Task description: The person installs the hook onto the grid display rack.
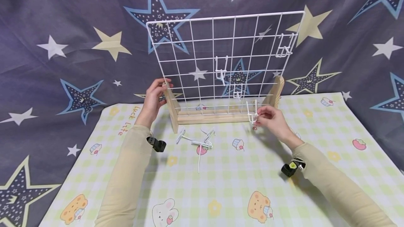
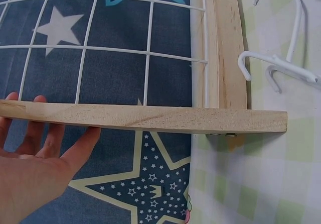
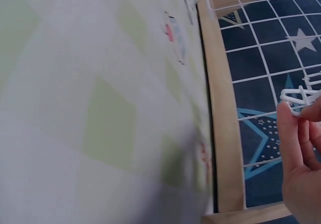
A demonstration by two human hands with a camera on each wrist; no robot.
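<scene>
At grid (image 1: 214,57) btm R: R hand (image 1: 272,120) pinching wht hook (image 3: 302,94), ideally aligning it w/ grid.
L upright (image 1: 171,108): L hand (image 1: 153,95) gripping, steadying.

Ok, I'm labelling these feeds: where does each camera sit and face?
Head: worn there, facing forward and down at the rack; left grip, right grip, sleeves show.
Left wrist: worn there, facing the rack's side board; left grip shows.
Right wrist: worn there, facing cloth and rack; right grip shows.
Head and right wrist share the hook the right grip pinches.
</scene>
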